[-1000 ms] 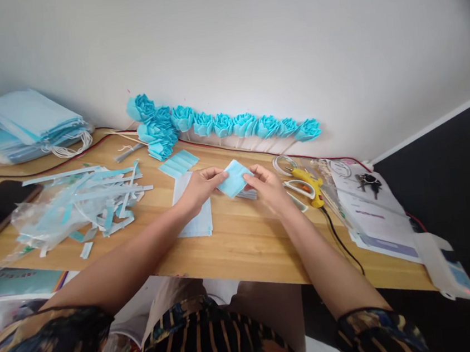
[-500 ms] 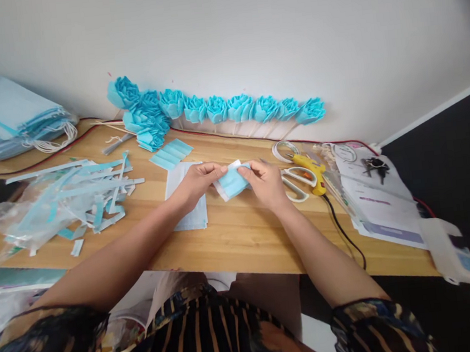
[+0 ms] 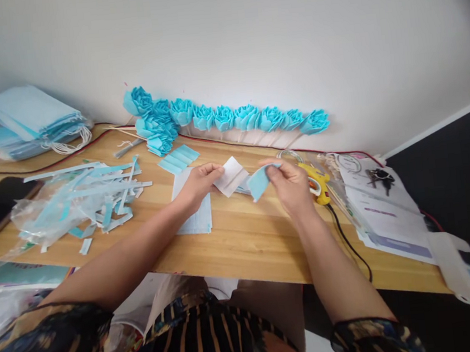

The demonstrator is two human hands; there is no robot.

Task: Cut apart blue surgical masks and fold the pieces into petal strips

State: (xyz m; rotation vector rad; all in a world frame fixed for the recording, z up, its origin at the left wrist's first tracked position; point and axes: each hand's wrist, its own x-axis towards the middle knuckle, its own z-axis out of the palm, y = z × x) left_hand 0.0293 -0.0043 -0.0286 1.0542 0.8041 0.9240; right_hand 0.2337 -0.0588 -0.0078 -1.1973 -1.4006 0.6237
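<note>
Above the wooden desk [image 3: 243,253], my left hand [image 3: 196,188] pinches a white fabric piece [image 3: 230,175] with a crease across it. Opposite it, my right hand [image 3: 292,186] grips a blue fabric piece [image 3: 258,184], curled over at the top. The two pieces are apart at their upper edges; a bit of pale blue shows between them lower down. Under my left wrist lies a flat pale face mask [image 3: 197,219]. Just beyond it is a pleated blue piece [image 3: 178,159].
Blue fabric flowers [image 3: 246,117] on sticks line the wall. At left are a mask stack [image 3: 35,113], cut strips [image 3: 105,184], a plastic bag [image 3: 33,219] and a phone [image 3: 1,206]. A yellow glue gun [image 3: 322,189], papers [image 3: 385,210] and keys [image 3: 382,177] lie at right.
My hands have moved apart, the right one rightward. The blue and white layers held together before are now separated, white in my left hand and blue in my right. The view has shifted slightly.
</note>
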